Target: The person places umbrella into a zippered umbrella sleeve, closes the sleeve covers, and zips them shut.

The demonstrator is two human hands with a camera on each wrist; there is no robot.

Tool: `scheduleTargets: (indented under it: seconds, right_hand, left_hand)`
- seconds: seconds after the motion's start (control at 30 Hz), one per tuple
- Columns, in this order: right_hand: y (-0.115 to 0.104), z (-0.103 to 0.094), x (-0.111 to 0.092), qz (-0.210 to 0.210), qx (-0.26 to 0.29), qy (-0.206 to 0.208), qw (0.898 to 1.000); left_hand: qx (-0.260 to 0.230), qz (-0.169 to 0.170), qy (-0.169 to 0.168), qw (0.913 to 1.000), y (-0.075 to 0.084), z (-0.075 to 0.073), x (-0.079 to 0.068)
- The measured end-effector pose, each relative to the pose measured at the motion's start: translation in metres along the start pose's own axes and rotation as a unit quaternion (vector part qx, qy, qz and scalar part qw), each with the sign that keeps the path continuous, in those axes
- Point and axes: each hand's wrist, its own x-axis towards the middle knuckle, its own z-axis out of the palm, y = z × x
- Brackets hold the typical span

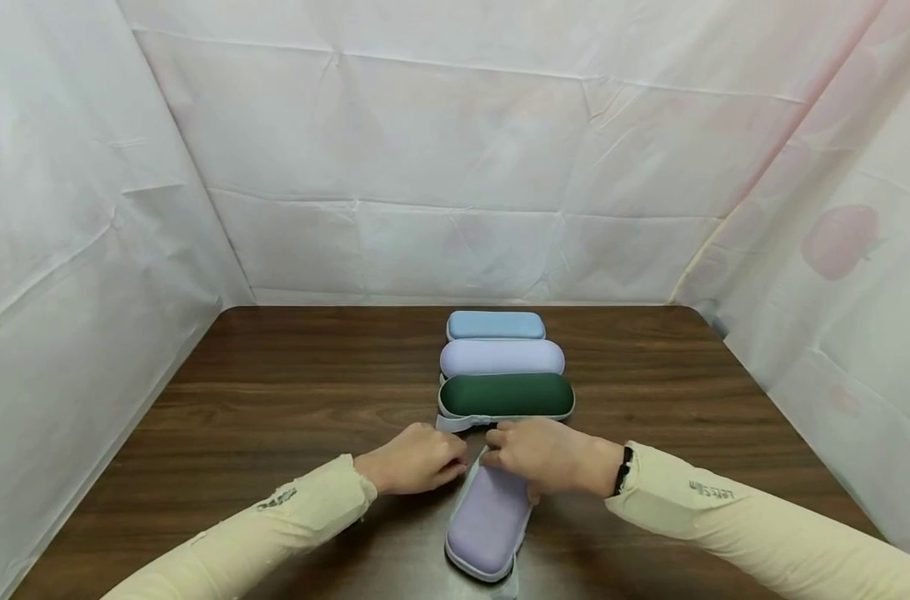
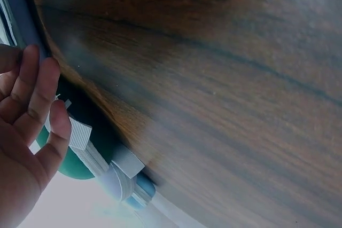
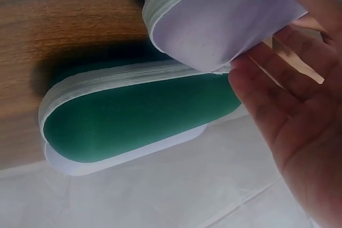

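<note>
A purple zip-up glasses case (image 1: 488,525) lies slantwise near the front of the table, its light grey zip edge showing. My right hand (image 1: 547,454) grips its far end, the thumb at the right side and the fingers around the far edge. The right wrist view shows the fingertips (image 3: 240,78) against that case's rim. My left hand (image 1: 417,458) is just left of the case's far end, its fingers loosely bent with nothing held between them in the left wrist view. Beyond both hands lies a green case (image 1: 507,394) with a grey strap (image 1: 458,422).
Behind the green case, a lavender case (image 1: 502,357) and a light blue case (image 1: 496,325) lie in a row toward the table's back edge. The dark wooden table (image 1: 290,375) is bordered by pale hanging sheets (image 1: 455,150) at the back and sides.
</note>
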Motion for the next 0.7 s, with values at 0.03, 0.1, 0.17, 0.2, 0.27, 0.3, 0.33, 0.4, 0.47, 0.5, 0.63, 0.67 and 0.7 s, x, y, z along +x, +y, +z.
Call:
scheduleTargets:
  seconds: [0.03, 0.1, 0.17, 0.2, 0.27, 0.3, 0.33, 0.4, 0.47, 0.5, 0.63, 0.67, 0.7]
  right_hand:
    - [0.000, 0.000, 0.000, 0.002, -0.002, 0.001, 1.000]
    - [0.000, 0.001, 0.001, 0.005, -0.004, -0.001, 1.000]
    - [0.000, 0.001, 0.001, 0.008, -0.005, -0.006, 1.000]
    - [0.000, 0.001, 0.000, 0.012, -0.004, -0.008, 1.000]
    - [0.000, 0.002, -0.002, 0.020, -0.003, -0.011, 1.000]
    - [0.000, 0.002, -0.003, 0.025, -0.002, -0.010, 1.000]
    - [0.000, 0.003, -0.004, 0.029, -0.003, -0.007, 1.000]
    - [0.000, 0.004, -0.007, 0.039, -0.002, 0.001, 0.999]
    - [0.001, 0.005, -0.010, 0.046, -0.001, 0.012, 0.999]
    - [0.001, 0.006, -0.012, 0.049, 0.001, 0.017, 0.999]
    - [0.002, 0.008, -0.015, 0.060, 0.013, 0.025, 0.998]
    - [0.002, 0.008, -0.016, 0.063, 0.021, 0.026, 0.997]
    - [0.002, 0.008, -0.016, 0.067, 0.028, 0.027, 0.997]
  left_hand:
    - [0.002, 0.000, 0.000, 1.0000, 0.000, 0.000, 0.000]
    - [0.008, 0.002, 0.002, 1.0000, -0.001, 0.000, 0.001]
    - [0.013, 0.003, 0.004, 0.9999, -0.001, 0.001, 0.001]
    - [0.015, 0.003, 0.005, 0.9999, -0.002, 0.001, 0.001]
    - [0.016, 0.004, 0.004, 0.9999, -0.002, 0.001, 0.001]
    - [0.018, 0.005, 0.004, 0.9998, -0.002, 0.001, 0.001]
    - [0.019, 0.005, 0.002, 0.9998, -0.002, 0.001, 0.000]
    - [0.020, 0.004, -0.002, 0.9998, -0.003, 0.000, -0.001]
    - [0.020, 0.001, -0.003, 0.9998, -0.004, -0.001, -0.004]
    - [0.021, -0.001, -0.002, 0.9998, -0.005, -0.001, -0.005]
    - [0.020, -0.005, 0.007, 0.9998, -0.008, -0.002, -0.011]
    - [0.022, -0.005, 0.010, 0.9997, -0.009, -0.003, -0.013]
    - [0.023, -0.006, 0.012, 0.9996, -0.009, -0.003, -0.014]
